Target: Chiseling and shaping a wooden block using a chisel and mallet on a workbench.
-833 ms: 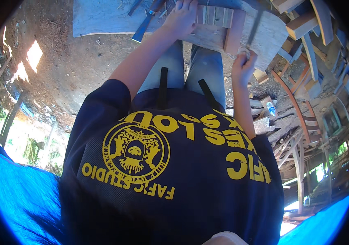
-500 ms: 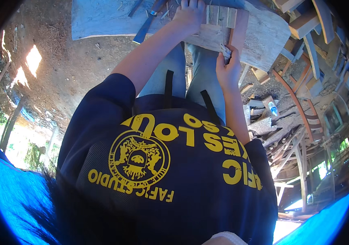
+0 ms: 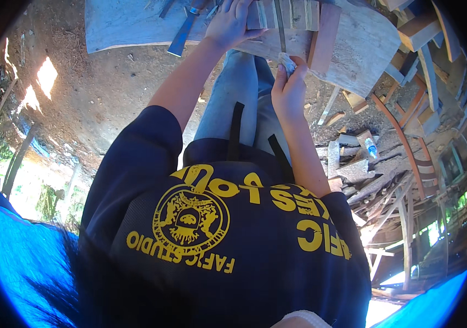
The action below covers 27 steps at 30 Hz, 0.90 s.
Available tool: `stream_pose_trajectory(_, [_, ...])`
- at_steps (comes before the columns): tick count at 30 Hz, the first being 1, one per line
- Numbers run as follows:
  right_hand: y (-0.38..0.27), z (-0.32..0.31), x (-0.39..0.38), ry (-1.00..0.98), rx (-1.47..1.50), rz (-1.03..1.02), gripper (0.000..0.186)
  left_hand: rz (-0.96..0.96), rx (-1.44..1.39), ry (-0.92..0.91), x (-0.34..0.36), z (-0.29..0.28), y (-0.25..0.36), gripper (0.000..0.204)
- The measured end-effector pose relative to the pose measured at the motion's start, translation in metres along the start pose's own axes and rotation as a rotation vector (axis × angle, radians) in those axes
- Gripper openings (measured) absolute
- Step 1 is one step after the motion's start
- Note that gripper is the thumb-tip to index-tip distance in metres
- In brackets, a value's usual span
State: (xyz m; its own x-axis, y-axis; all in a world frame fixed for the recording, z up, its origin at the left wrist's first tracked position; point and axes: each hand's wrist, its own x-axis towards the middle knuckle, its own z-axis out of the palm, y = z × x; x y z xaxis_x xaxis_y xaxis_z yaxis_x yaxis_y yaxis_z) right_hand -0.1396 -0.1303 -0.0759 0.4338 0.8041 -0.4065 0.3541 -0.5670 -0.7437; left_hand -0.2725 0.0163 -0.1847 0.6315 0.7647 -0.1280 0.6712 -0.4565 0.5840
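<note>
presently the thin tool [image 3: 280,26] points just shy of twelve o'clock, long axis crossing the wooden blocks [image 3: 299,15] on the worktop [image 3: 363,46], the right hand [image 3: 289,90] clenching its pale handle [image 3: 286,61]; whether the left hand's [image 3: 230,24] fingers grip, i cannot tell. earlier, nearer three o'clock, it aimed at one.

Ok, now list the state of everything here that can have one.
Left hand: at the row's left end, thumb apart; grip unclear.
Right hand: closed on the long thin tool's handle.
Long thin tool: held, its shaft extending over the row.
Row of wood blocks: lined up side by side.
Reddish wood block: at the row's right end.
Flat-bladed tool: lying unheld, blade past the bench edge.
Bottle: among scraps; cap unclear.
</note>
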Motion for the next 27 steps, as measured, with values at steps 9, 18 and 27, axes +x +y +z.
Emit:
stream_pose_trajectory(9, [0.015,0.003,0.01,-0.059,-0.142,-0.031,0.02,0.071,0.274,0.212,-0.023,0.058,-0.052,0.102])
stream_pose_trajectory(18, [0.028,-0.017,0.024,-0.03,-0.195,-0.068,0.021,0.011,0.002,0.024,0.001,0.007,0.003,0.087])
stream_pose_trajectory(27, [0.042,-0.018,0.017,0.03,0.128,-0.002,0.022,0.121,0.052,0.297,0.007,0.01,0.004,0.095])
